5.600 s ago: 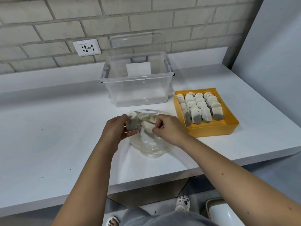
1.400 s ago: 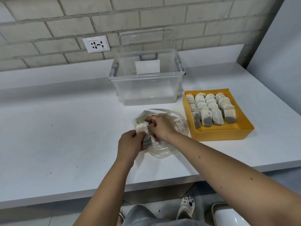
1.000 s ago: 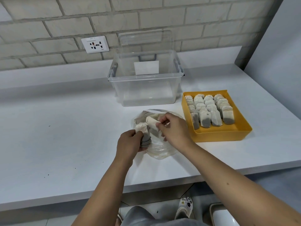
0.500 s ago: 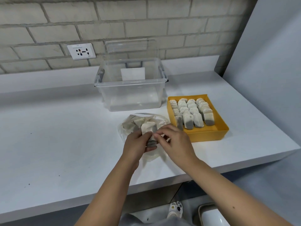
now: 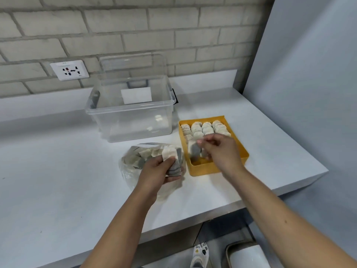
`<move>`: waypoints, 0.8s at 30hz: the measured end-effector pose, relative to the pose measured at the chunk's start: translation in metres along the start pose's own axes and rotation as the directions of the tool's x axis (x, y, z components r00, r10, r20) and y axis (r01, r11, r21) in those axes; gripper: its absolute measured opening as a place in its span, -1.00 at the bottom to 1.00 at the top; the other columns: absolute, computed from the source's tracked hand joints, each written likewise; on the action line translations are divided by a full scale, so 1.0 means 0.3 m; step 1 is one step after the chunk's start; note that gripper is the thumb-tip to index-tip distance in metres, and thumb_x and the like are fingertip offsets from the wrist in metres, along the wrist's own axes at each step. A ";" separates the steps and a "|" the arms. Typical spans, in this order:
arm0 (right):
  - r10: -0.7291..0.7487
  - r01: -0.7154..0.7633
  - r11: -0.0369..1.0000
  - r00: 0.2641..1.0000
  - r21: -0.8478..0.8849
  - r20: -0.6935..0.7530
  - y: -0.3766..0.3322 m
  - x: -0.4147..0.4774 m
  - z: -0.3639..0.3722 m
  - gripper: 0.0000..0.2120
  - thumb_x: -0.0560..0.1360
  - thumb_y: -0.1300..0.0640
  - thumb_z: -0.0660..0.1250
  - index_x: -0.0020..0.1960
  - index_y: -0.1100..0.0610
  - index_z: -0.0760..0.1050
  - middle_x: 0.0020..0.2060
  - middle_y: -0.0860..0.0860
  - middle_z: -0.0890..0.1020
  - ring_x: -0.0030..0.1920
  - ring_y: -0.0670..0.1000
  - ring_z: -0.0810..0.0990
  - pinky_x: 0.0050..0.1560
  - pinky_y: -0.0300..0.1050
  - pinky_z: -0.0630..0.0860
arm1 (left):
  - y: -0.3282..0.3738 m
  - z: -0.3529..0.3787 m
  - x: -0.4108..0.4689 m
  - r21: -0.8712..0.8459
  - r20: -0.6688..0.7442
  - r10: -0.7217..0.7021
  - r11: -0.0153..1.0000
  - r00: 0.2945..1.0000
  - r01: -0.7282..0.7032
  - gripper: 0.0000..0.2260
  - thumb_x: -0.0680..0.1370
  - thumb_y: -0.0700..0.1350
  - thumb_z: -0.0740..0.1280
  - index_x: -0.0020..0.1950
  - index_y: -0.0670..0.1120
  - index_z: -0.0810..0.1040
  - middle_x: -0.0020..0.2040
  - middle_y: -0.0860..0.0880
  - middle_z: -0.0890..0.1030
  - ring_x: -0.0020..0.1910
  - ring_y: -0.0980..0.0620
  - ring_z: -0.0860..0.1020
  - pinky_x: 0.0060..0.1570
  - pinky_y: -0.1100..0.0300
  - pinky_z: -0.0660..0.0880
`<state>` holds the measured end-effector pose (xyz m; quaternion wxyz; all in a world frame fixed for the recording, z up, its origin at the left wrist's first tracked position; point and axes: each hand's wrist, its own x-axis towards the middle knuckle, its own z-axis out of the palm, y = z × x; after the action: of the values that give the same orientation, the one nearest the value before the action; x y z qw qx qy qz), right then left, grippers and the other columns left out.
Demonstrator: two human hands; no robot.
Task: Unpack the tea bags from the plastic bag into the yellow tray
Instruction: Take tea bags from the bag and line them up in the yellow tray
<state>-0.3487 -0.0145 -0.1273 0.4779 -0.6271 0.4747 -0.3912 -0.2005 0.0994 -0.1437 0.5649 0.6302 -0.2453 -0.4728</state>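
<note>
Your right grip pinches one tea bag over the yellow tray; your left grip clutches a stack. Dropped carelessly, it could topple the rows.

Left hand, right hand, forearms bare; white clog, small charms.

A clear storage box stands on the white counter near a wall socket.
</note>
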 end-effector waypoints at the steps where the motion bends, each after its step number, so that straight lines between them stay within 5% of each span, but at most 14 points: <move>1: 0.027 -0.027 1.000 1.000 0.006 -0.007 -0.011 0.037 -0.032 -0.91 0.42 0.16 0.51 -0.19 0.07 0.60 -0.31 0.01 0.65 -0.37 -0.03 0.56 -0.33 -0.14 0.54 | 0.005 -0.005 0.009 -0.005 -0.031 0.003 1.000 1.000 -0.004 -0.82 0.65 -0.17 0.28 0.02 -0.26 0.61 -0.18 -0.17 0.66 -0.19 -0.05 0.68 -0.08 0.05 0.66; 7: 0.142 -0.115 0.939 0.988 -0.324 0.060 0.016 0.227 -0.190 -0.87 0.48 0.15 0.45 -0.02 0.19 0.63 -0.26 0.09 0.67 -0.33 0.04 0.60 -0.19 -0.06 0.63 | 0.013 -0.008 0.030 -0.003 -0.083 0.020 1.000 0.996 -0.021 -0.86 0.62 -0.18 0.32 0.07 -0.17 0.66 -0.05 -0.20 0.69 -0.11 -0.08 0.68 -0.05 0.03 0.66; 16: 0.271 -0.094 0.717 0.951 -0.690 0.151 0.082 0.265 -0.172 -0.94 0.52 0.20 0.37 -0.12 0.17 0.59 -0.19 0.17 0.68 -0.23 0.19 0.69 -0.13 -0.06 0.64 | -0.002 0.025 0.036 0.061 -0.058 0.016 0.998 0.998 -0.013 -0.83 0.62 -0.21 0.30 0.05 -0.30 0.62 -0.17 -0.17 0.60 -0.19 -0.05 0.60 0.00 -0.04 0.66; 18: 0.228 -0.064 0.632 0.968 -0.772 0.106 0.086 0.279 -0.163 -0.88 0.51 0.14 0.38 -0.03 0.20 0.59 -0.11 0.15 0.67 -0.14 0.18 0.67 -0.03 -0.03 0.62 | -0.005 0.026 0.041 0.071 -0.065 0.019 0.997 0.998 -0.014 -0.85 0.62 -0.19 0.31 0.06 -0.21 0.65 -0.13 -0.16 0.65 -0.17 -0.02 0.64 -0.02 -0.02 0.67; 24: 0.103 -0.033 0.336 0.995 -0.941 0.002 0.069 0.304 -0.169 -0.80 0.47 0.14 0.42 0.04 0.16 0.51 -0.01 0.10 0.62 -0.17 0.07 0.51 -0.20 -0.16 0.44 | -0.011 0.030 0.046 0.067 -0.062 0.016 0.998 0.998 -0.012 -0.87 0.62 -0.19 0.32 0.04 -0.17 0.65 -0.15 -0.12 0.66 -0.19 0.01 0.65 -0.03 0.01 0.67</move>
<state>-0.3790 -0.1165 -0.1319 0.0605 -0.7791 0.6240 -0.0077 -0.2030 0.0842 -0.1503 0.5541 0.6614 -0.2478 -0.4405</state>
